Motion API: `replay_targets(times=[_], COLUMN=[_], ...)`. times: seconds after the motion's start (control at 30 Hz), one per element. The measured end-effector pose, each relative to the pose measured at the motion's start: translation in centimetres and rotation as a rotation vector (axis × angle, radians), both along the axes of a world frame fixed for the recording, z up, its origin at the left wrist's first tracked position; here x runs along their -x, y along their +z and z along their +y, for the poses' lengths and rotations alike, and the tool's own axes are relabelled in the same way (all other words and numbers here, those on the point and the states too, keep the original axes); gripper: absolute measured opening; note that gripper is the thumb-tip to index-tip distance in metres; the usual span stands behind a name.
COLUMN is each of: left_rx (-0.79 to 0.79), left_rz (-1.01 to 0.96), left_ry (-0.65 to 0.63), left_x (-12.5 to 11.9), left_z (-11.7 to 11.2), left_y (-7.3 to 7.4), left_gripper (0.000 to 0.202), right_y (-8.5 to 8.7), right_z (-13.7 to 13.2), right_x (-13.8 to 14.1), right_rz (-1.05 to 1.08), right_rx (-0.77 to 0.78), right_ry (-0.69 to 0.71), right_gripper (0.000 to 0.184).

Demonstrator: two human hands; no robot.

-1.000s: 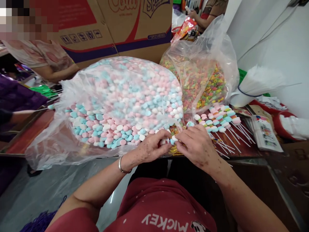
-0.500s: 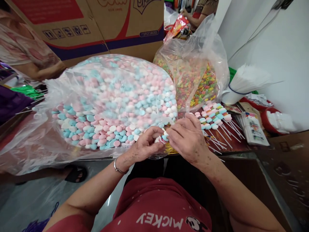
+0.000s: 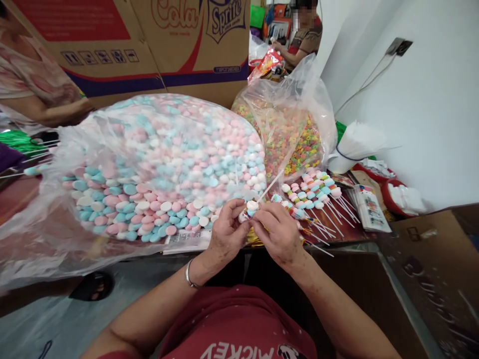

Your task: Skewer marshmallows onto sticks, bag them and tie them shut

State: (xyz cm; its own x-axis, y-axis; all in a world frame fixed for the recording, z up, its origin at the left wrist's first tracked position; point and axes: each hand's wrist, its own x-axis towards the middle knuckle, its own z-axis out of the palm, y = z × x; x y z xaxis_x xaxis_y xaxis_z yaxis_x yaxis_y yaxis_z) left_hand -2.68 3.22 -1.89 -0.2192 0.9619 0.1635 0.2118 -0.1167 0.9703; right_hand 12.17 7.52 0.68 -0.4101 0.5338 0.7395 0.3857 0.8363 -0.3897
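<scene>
My left hand [image 3: 226, 232] and my right hand [image 3: 279, 233] meet at the table's front edge, both pinched on a thin white stick with marshmallows [image 3: 250, 208] threaded on it; the stick points up and to the right. Just behind them lies a big clear bag of pink, blue and white marshmallows [image 3: 164, 164]. To the right of my hands a pile of finished marshmallow sticks [image 3: 312, 192] rests on the table.
A clear bag of coloured cereal rings [image 3: 292, 134] stands behind the pile. A bundle of white sticks [image 3: 355, 144], red bowls [image 3: 402, 197] and a booklet [image 3: 368, 207] sit at the right. Cardboard boxes [image 3: 149, 45] rise behind. Other people are at left and far back.
The stick now pokes up to the right out of my fingers with marshmallows on it. The camera has tilted up a little; my hands stay together at the same spot.
</scene>
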Motion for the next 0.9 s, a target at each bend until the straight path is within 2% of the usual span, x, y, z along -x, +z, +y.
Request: replay_targets(times=[0.13, 0.27, 0.37, 0.5, 0.6, 0.9], left_rx=[-0.017, -0.041, -0.124, -0.346, -0.466, -0.505], left_rz=[-0.073, -0.101, 0.082, 0.476, 0.671, 0.846], left_ry=[0.061, 0.055, 0.099, 0.181, 0.2, 0.272], left_x=[-0.5, -0.9, -0.9, -0.7, -0.8, -0.7], left_z=[0.5, 0.7, 0.8, 0.9, 1.1, 1.5], left_y=[0.1, 0.3, -0.1, -0.9, -1.2, -1.5], left_gripper=[0.041, 0.039, 0.035, 0.029, 0.026, 0.029], right_y=[-0.1, 0.0, 0.0, -0.3, -0.7, -1.9], right_z=[-0.4, -0.4, -0.1, 0.2, 0.4, 0.9], right_x=[0.3, 0.1, 0.0, 0.2, 0.5, 1.1], right_rz=[0.028, 0.176, 0.189, 0.05, -0.006, -0.02], right_rx=[0.01, 0.024, 0.009, -0.014, -0.046, -0.113], right_ry=[-0.01, -0.022, -0.056, -0.127, -0.175, -0.161], right_gripper=[0.013, 0.014, 0.012, 0.014, 0.018, 0.017])
